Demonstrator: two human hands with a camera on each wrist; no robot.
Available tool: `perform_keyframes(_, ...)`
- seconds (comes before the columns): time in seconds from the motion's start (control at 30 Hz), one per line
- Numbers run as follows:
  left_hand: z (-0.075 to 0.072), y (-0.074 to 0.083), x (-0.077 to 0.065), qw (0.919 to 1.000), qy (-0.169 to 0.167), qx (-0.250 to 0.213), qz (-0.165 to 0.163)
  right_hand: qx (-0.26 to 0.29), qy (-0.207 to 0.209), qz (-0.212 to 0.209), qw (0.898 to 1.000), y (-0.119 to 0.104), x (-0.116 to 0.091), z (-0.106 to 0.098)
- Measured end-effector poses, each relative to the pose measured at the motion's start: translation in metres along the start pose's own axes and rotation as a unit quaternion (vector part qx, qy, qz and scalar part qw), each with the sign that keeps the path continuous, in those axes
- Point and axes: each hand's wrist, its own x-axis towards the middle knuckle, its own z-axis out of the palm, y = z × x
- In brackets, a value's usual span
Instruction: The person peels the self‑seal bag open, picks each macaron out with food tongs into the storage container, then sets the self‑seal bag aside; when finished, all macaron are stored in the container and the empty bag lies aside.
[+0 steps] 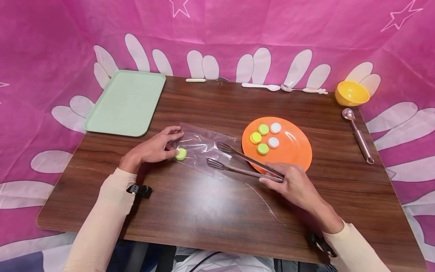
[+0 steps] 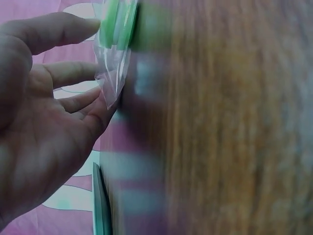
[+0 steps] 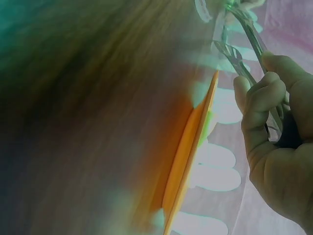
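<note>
In the head view a clear plastic bag (image 1: 200, 145) lies flat on the table. One green macaron (image 1: 181, 153) is inside its left end. My left hand (image 1: 154, 147) rests there, thumb touching the macaron and the other fingers, loosely bent, at the bag's edge. The left wrist view shows the thumb against the green macaron (image 2: 116, 22) through the film. My right hand (image 1: 293, 185) grips metal tongs (image 1: 251, 170), whose two slotted tips are spread apart with no macaron between them. Those tips overlap the bag's right part; whether inside or above it, I cannot tell.
An orange plate (image 1: 295, 147) holds several green, yellow and white macarons. A thin curved strip (image 1: 265, 204) lies in front. Around the edges are a pale green tray (image 1: 127, 102), a white spoon (image 1: 259, 86), a yellow bowl (image 1: 351, 94) and a metal scoop (image 1: 360, 138).
</note>
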Motion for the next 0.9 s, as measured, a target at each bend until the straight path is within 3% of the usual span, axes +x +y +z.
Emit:
perform_keyframes(0.23, -0.001, -0.004, -0.002, 0.9999, 0.006, 0.011, 0.006, 0.017, -0.004, -0.03, 0.999, -0.007, 0.018, 0.015)
perform_keyframes(0.5, 0.0, -0.006, -0.001, 0.9992, 0.019, -0.028, 0.022, 0.026, -0.013, -0.045, 0.999, -0.017, 0.042, 0.031)
perform_keyframes(0.7, -0.002, -0.006, -0.005, 0.999, 0.044, -0.007, 0.007, 0.044, -0.023, -0.049, 0.998, -0.021, 0.053, 0.04)
perform_keyframes(0.9, -0.006, -0.006, -0.011, 0.9989, 0.045, 0.007, -0.01, 0.059, -0.02, -0.041, 0.997, -0.017, 0.047, 0.037)
